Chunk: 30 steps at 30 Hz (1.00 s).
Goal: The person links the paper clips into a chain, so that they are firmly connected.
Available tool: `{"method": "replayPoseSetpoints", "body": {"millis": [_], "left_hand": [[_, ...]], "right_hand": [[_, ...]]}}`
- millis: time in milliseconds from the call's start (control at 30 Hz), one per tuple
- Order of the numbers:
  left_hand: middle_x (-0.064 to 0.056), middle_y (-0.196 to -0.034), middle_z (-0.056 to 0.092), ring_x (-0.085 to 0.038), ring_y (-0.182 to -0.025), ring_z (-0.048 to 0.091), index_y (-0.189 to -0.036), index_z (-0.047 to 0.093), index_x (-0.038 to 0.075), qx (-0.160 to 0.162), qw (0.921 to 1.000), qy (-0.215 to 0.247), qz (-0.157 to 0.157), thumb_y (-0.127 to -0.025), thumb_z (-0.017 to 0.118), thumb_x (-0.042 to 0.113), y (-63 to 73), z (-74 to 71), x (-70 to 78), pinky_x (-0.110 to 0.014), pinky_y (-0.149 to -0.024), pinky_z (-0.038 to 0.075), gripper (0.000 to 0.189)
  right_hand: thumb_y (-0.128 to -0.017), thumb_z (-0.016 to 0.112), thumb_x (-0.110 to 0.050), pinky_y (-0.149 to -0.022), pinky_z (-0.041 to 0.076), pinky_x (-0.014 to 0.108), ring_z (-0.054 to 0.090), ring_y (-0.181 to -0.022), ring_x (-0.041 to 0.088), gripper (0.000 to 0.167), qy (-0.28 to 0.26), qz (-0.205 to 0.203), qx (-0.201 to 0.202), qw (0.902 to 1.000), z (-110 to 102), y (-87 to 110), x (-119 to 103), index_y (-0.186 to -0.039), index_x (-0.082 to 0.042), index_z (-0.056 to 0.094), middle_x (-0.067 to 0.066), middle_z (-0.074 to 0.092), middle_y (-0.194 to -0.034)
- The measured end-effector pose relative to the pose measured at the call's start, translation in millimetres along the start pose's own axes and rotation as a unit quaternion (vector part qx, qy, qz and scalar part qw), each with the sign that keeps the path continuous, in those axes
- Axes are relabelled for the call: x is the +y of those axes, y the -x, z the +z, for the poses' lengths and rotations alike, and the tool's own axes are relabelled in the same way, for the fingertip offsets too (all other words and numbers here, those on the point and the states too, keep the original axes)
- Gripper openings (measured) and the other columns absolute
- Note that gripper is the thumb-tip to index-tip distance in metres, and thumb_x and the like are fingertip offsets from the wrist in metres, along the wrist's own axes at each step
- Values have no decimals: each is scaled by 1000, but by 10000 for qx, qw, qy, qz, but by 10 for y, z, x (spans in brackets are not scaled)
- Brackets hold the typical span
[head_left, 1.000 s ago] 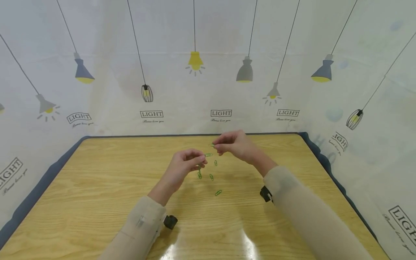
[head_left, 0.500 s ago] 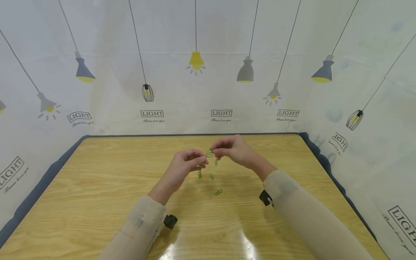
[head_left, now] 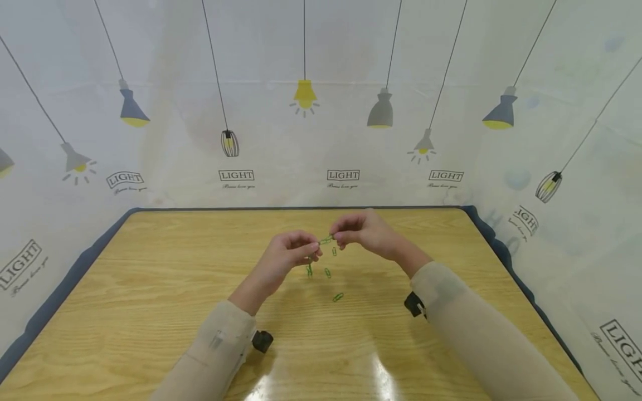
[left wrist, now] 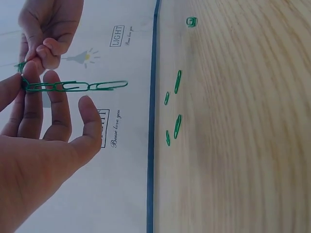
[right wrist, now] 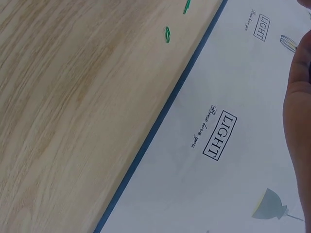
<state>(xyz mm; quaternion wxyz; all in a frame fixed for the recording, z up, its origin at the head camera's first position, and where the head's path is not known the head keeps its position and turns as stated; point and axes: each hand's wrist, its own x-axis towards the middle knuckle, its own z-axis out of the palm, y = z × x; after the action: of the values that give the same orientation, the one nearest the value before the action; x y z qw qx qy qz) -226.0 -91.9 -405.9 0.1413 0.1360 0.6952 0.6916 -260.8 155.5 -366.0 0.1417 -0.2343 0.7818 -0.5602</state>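
Observation:
My left hand (head_left: 282, 260) pinches the top of a chain of linked green paper clips (left wrist: 73, 88) between thumb and forefinger. The chain dangles below the fingers, the other fingers spread loosely beside it. Close by on the right, my right hand (head_left: 370, 235) pinches a green paper clip (head_left: 326, 240) that spans the small gap to the left fingertips. Whether that clip is hooked into the chain is too small to tell. In the right wrist view only the edge of the right hand (right wrist: 297, 111) shows, its fingertips out of sight.
Several loose green paper clips lie on the wooden table below the hands, among them one paper clip (head_left: 338, 297) nearest me and another paper clip (left wrist: 192, 22) off to one side. A lamp-printed backdrop (head_left: 281, 189) stands along the table's back and side edges.
My right hand has come down and nearer to the left hand, bringing its paper clip to the clip end there, then drawn slightly right. The left hand has stayed almost still.

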Motion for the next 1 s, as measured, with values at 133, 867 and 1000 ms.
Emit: {"method": "replayPoseSetpoints", "body": {"millis": [133,867,1000], "left_hand": [[0,-100,77,-18,-99,72,-112,72,6,-207,9997,-72,-63,-107,64,14,1,-16,-31,-59,-111,53,12],[-7,-111,76,-15,-106,71,-123,72,-1,379,9984,-274,305,-105,69,19,-31,56,41,-45,-107,58,27],[-2,-106,75,-15,-104,72,-123,71,-2,438,9985,-150,307,-105,69,18,-21,13,9,-46,-107,58,27]], "right_hand": [[-102,70,-6,-83,64,36,72,-85,18,13,64,42,102,9999,-37,31,-28,-112,0,76,2,76,-97],[-103,70,-12,-80,62,35,69,-88,24,16,51,-105,149,9998,137,172,-12,-114,0,70,5,72,-98],[-103,71,-14,-81,63,36,70,-89,25,21,170,19,80,9998,124,216,105,-116,2,71,6,73,-100]]}}
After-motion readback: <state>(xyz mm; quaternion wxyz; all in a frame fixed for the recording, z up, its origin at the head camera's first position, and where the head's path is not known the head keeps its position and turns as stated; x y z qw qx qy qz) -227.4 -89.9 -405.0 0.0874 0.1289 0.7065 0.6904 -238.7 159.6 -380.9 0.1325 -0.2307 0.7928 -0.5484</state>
